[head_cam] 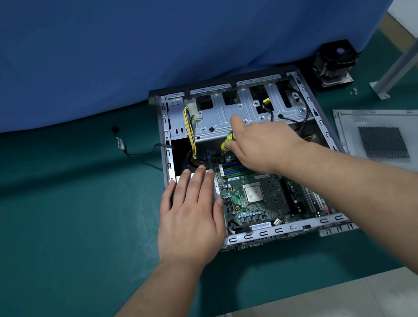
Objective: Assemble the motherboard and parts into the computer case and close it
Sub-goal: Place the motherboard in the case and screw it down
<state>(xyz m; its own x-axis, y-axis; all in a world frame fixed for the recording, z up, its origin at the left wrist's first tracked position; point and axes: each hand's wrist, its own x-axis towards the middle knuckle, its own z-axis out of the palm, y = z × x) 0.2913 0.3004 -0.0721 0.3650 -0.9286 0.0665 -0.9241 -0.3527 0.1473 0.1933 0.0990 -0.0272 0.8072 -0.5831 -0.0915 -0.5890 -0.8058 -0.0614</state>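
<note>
No readable text on the motherboard [258, 197]. A yellow screwdriver [227, 142] is gripped by the right hand [264, 146]; the left hand [192, 216] is laid flat, fingers straight, on the case [270, 232] edge.

A computer repair or assembly workbench: a teal-covered tabletop [77, 235] backed by a blue curtain [127, 39], with an opened computer case [316, 112], its detached side panel [397, 132] and a loose cooler fan [335, 62]
</note>
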